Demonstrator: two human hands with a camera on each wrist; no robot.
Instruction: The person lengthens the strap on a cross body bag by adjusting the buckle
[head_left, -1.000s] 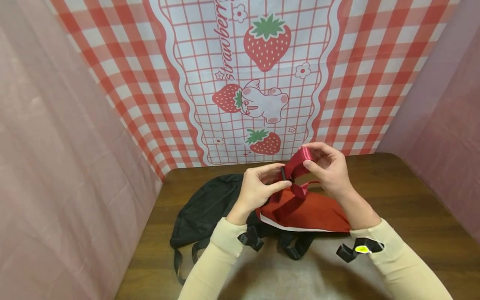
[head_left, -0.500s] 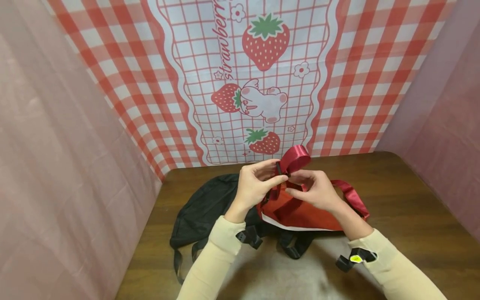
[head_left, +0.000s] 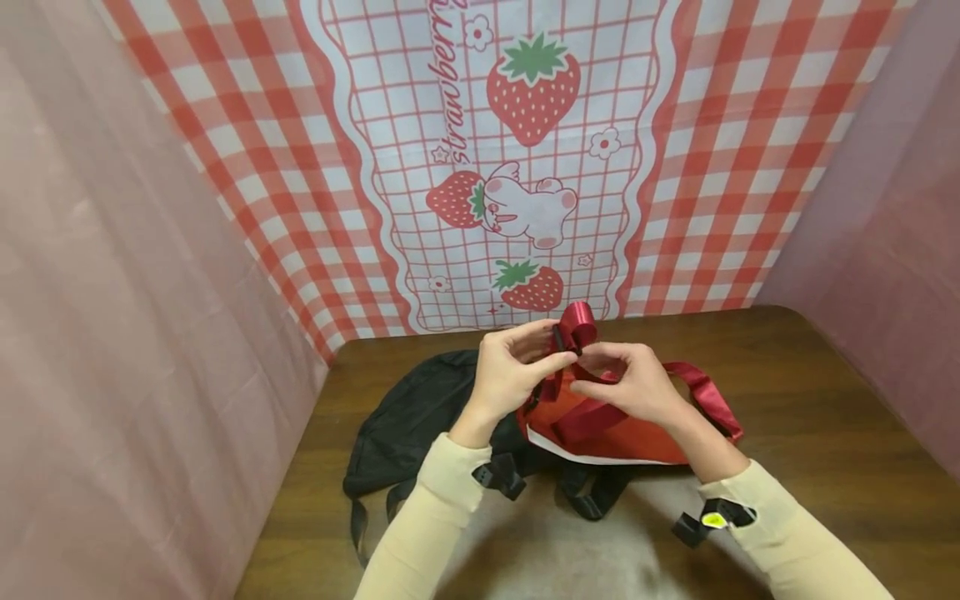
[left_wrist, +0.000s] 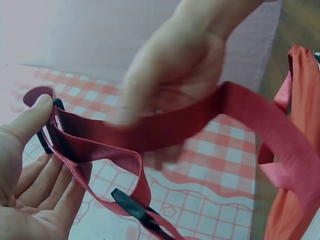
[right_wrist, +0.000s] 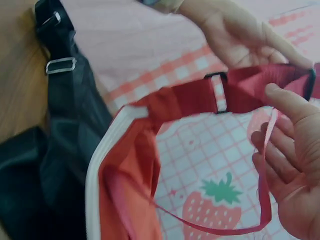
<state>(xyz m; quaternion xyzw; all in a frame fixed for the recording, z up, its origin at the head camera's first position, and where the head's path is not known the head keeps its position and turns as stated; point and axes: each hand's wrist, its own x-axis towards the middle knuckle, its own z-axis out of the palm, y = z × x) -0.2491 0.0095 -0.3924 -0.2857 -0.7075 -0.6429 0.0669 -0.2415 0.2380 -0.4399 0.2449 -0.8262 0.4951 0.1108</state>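
My left hand [head_left: 502, 375] pinches a black slider buckle [left_wrist: 58, 104] between thumb and fingers. Threaded through it is a red webbing strap [left_wrist: 170, 127], a small loop [head_left: 579, 321] of which stands above the buckle. Close on the right, my right hand [head_left: 637, 383] pinches the strap between thumb and fingers; it is blurred in the left wrist view. A second black buckle [left_wrist: 130, 205] sits lower on the strap. The strap joins a red bag [head_left: 637, 433] with a white edge, lying on the table under my hands.
Left of the red bag lies a black bag [head_left: 412, 417] with thin straps hanging forward. Another red strap section [head_left: 708, 396] curves over the bag's right end. The wooden table [head_left: 795, 375] meets a strawberry-print checked cloth [head_left: 532, 192] behind, with pink curtains [head_left: 150, 333] on the sides.
My right hand has let go of the strap's upper loop and moved down beside the buckle. The loop above the buckle has become smaller. My left hand has barely moved.
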